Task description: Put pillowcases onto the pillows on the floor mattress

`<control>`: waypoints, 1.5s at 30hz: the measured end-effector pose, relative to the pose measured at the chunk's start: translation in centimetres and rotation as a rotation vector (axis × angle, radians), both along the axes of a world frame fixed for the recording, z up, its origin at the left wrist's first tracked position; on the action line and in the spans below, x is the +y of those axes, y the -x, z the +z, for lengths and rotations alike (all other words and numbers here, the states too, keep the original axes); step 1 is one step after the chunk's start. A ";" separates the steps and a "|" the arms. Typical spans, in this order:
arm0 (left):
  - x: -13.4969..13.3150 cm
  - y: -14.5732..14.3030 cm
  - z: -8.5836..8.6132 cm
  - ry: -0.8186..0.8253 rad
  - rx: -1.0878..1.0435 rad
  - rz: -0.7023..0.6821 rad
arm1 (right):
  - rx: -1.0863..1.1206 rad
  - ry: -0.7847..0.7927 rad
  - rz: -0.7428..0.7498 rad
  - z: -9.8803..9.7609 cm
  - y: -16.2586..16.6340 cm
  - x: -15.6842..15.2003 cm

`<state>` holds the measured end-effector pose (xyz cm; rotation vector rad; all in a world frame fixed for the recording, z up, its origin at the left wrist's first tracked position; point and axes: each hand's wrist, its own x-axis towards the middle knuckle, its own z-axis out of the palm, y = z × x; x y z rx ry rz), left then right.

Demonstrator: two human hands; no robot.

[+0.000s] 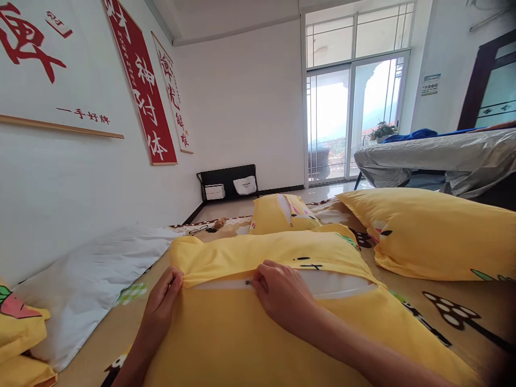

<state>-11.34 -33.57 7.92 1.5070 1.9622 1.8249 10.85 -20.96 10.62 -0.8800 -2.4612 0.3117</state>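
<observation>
A yellow pillowcase (pixel 250 328) with a white pillow inside lies in front of me on the bed. Its zipper opening runs across the middle, showing a strip of white pillow (pixel 334 284). My left hand (pixel 161 301) pinches the left end of the opening. My right hand (pixel 282 293) grips the small zipper pull (pixel 249 281) near the middle of the opening.
A bare white pillow (pixel 92 279) lies at the left by the wall. Two more yellow pillows, a small one (pixel 282 214) and a large one (pixel 427 231), sit behind and to the right. A patterned sheet (pixel 443 306) covers the bed. A grey covered table (pixel 435 156) stands far right.
</observation>
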 end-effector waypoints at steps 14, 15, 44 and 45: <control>2.0 3.6 -6.3 0.295 0.461 0.158 | -0.063 -0.016 -0.082 -2.7 -1.5 3.8; 2.0 3.5 -6.1 0.308 0.568 0.216 | -0.063 -0.035 -0.077 -2.9 -1.3 3.7; 8.4 -7.5 -0.5 0.173 1.239 -0.129 | 0.013 0.014 -0.136 -2.6 -4.4 3.5; 8.3 -7.5 -0.5 0.173 1.238 -0.132 | 0.024 0.023 -0.142 -2.6 -4.8 3.6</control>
